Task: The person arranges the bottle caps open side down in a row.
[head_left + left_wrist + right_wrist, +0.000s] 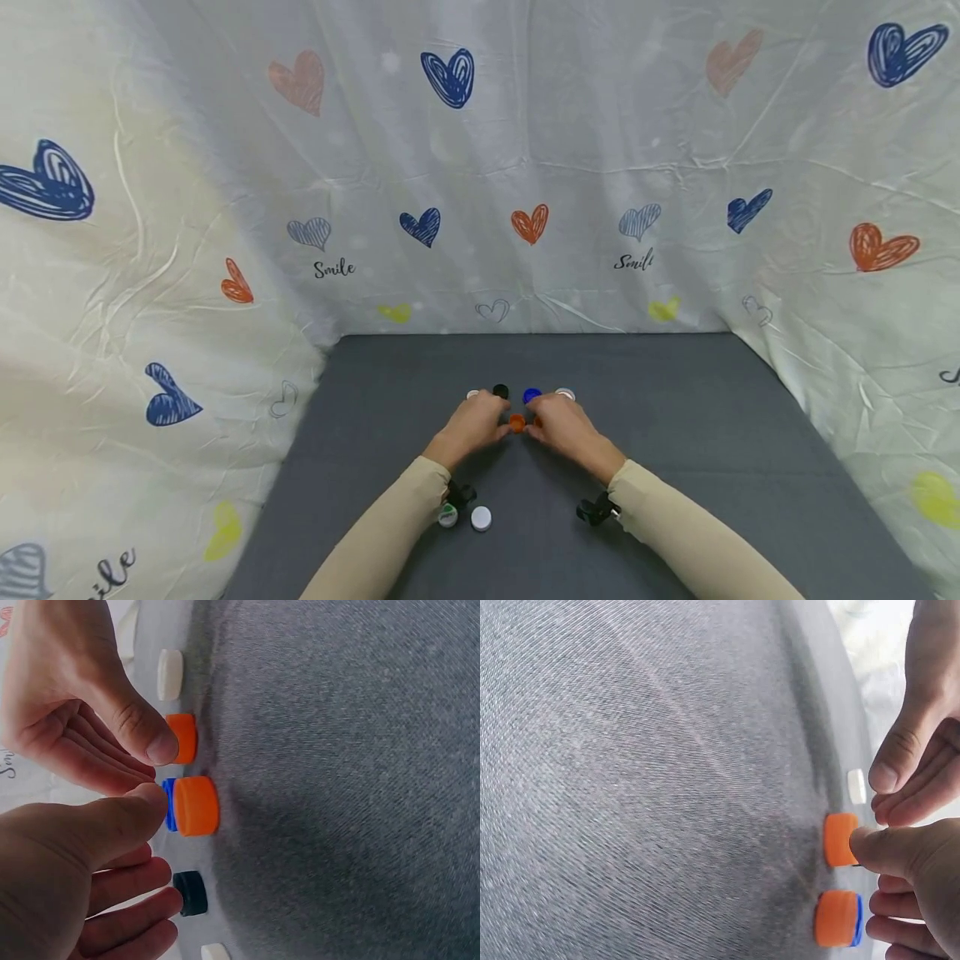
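In the head view both hands meet over a group of bottle caps on the dark grey cloth. My left hand [471, 427] is beside an orange cap [517, 423], its thumb at the near side; its relaxed fingers hold nothing. My right hand [566, 427] covers most of a second orange cap [185, 739]; its thumb overlaps that cap in the left wrist view, its fingers loosely bent around no object. Behind the orange pair stand a blue cap [532, 395] and a black-looking cap [500, 390]. White caps [566, 392] flank that row, partly hidden by the hands.
Nearer to the body, a white cap [481, 518] lies beside a green-and-white cap [447, 516], close to the left wrist's black strap mount [461, 495]. A white curtain [525, 167] printed with hearts hangs behind and around the grey tabletop [675, 383].
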The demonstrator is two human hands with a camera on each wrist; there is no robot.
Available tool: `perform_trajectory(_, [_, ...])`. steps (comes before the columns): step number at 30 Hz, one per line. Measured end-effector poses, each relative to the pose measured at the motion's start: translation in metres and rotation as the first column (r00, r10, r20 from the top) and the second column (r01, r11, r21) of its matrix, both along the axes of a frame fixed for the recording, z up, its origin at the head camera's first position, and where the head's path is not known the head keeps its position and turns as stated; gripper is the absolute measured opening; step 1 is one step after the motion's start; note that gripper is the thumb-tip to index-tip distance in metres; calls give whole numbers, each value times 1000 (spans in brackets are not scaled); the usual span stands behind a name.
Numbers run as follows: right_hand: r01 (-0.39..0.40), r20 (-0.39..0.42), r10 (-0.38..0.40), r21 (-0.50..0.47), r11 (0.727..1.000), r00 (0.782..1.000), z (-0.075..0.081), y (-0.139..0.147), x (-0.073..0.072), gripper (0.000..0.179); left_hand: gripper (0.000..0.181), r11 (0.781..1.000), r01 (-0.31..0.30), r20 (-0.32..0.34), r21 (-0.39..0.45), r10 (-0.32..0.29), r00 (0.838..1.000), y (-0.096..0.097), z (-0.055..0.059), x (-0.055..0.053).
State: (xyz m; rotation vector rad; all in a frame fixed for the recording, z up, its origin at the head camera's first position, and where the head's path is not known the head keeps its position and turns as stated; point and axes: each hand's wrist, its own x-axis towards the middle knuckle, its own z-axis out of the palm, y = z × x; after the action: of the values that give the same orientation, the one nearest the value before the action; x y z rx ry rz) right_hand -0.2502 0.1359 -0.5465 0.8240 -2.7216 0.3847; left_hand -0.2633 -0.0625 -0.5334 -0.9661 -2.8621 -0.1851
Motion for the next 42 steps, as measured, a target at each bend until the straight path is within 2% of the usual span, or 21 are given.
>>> perform_trajectory(5, [3, 35, -3, 0, 1000, 999, -6, -3, -1, 20, 18, 1000, -26, 36, -2, 26, 999, 3, -5, -2])
perform_trajectory(9, [13, 29, -13, -4, 1000, 999, -10, -6, 0, 18, 16, 999, -46, 40, -24, 47, 998, 6, -8, -3])
perform_trajectory(13, [29, -9, -29, 6, 1000, 1000, -16, -9, 1, 19, 15, 998, -45, 26, -37, 46, 999, 8, -10, -3])
perform_trajectory(17, [38, -58, -37, 24, 999, 998, -23, -11, 1, 22, 15, 999, -35, 3, -14, 35, 999, 9, -13, -1])
perform_trajectory(22, [25, -95, -24, 15, 1000, 995, -29, -11, 1, 18, 18, 997, -72, -40, -1, 72, 997, 11, -18, 0])
perform_trajectory(28, [31, -73, -32, -15, 999, 997, -29, -11, 1, 18, 19, 997, -83, -58, 0, 83, 995, 11, -23, -4])
perform_trajectory(33, [17, -32, -18, -39, 999, 999, -24, -9, 2, 13, 14, 998, -54, -45, 42, 56, 997, 8, -25, -5])
perform_trajectory(37, [0, -50, -3, -57, 998, 999, -18, -8, 5, 12, 9, 996, -13, -53, 88, 18, 998, 4, -23, -3])
perform_trajectory(42, [-25, -112, 13, -111, 993, 994, -6, -5, 9, 12, 14, 990, 37, -97, 134, -24, 995, -1, -6, 3])
